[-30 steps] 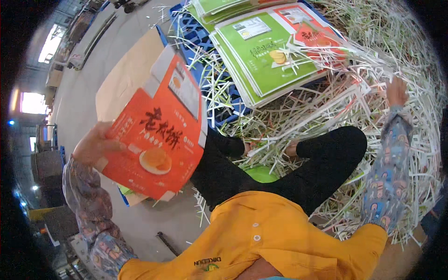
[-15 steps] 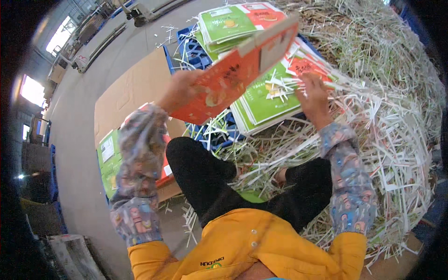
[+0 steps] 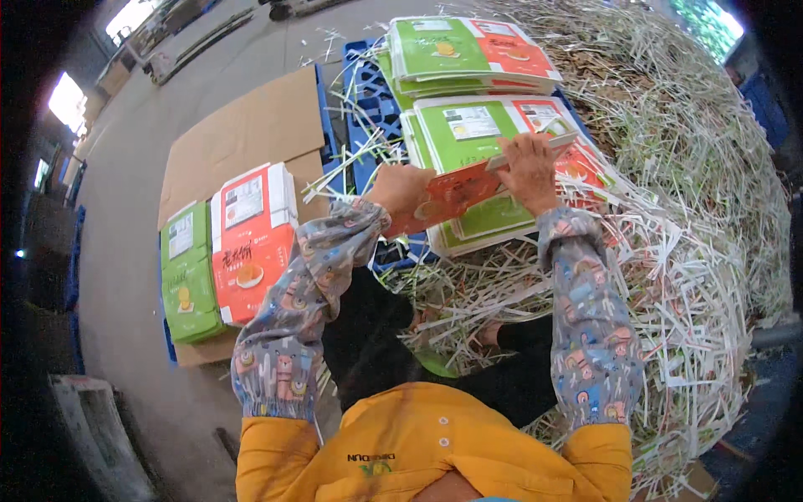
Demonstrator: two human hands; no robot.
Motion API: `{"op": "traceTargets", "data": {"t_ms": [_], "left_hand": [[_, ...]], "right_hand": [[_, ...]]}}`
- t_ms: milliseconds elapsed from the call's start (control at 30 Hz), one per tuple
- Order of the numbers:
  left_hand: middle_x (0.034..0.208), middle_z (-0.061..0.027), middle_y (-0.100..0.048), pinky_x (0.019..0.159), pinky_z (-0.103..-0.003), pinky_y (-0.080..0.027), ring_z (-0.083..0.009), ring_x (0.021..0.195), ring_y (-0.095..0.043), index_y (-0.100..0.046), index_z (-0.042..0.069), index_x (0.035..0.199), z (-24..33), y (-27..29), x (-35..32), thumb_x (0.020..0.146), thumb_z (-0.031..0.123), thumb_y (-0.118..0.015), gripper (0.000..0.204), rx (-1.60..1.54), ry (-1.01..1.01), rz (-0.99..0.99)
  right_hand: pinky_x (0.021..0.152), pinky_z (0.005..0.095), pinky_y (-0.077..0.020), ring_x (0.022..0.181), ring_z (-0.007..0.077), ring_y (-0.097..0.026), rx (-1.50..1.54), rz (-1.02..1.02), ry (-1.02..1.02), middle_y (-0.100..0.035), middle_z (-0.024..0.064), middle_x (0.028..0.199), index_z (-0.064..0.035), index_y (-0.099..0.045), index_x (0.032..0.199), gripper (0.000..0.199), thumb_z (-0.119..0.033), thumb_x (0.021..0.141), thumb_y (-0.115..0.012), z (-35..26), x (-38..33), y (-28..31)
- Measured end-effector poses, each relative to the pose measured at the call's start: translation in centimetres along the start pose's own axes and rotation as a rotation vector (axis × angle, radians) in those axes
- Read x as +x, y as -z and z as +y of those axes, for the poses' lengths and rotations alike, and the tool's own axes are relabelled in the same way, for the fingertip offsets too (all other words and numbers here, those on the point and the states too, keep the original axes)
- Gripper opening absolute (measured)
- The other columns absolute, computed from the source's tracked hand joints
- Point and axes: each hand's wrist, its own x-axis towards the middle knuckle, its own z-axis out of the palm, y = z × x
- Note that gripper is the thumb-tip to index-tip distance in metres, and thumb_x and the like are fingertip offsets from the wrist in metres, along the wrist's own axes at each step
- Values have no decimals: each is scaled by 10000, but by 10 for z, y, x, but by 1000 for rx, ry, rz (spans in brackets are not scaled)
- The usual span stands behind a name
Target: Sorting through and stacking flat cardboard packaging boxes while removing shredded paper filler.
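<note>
The red cardboard sheet [image 3: 458, 194] slants over the near green-and-red stack [image 3: 452, 155]; to my eye it wants even support at both ends, so it doesn't bow, and clearance from the loose paper strips [image 3: 661, 251] on the right. The left hand [image 3: 401, 191] has its fingers curled closed around the left end; the right hand [image 3: 529, 171] bends its fingers over the right end, how tightly I can't tell. Both forearms reach forward, the left slanting inward.
</note>
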Motion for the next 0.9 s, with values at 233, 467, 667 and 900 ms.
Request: {"op": "traceTargets", "data": {"t_ms": [233,467,667,900], "left_hand": [[912,-87,-563,795,-379,-348,-283,920,-494,-511,99,1055,-46,-25,-26,560,150,-664,521,-88,-14,735],[1221,-190,-356,943,-363,-285,-281,1139,-344,-219,-19,1269,-102,-121,-33,582,151,-758,890,-1046,155,512],[1175,-198,-403,884,-369,-344,-309,1081,-401,-271,-10,1244,-129,-189,8,534,137,-744,865,-760,512,809],[793,-8,-581,618,-254,-442,-79,714,-533,-537,2,1002,-118,-123,-31,711,152,-637,343,-1977,-14,522]], "right_hand": [[677,396,-339,835,219,-498,-32,-160,128,-496,30,814,-130,-544,791,234,-251,616,-642,20,10,-13],[635,392,-370,697,246,-534,65,-133,100,-558,62,699,-110,-560,732,213,-323,729,-564,21,-2,-9],[621,388,-405,695,283,-535,177,-190,164,-558,92,726,-105,-585,782,150,-249,763,-547,1,-6,-6],[566,374,-393,635,271,-514,199,-205,248,-537,89,697,-118,-613,809,179,-262,811,-508,15,28,27]]}}
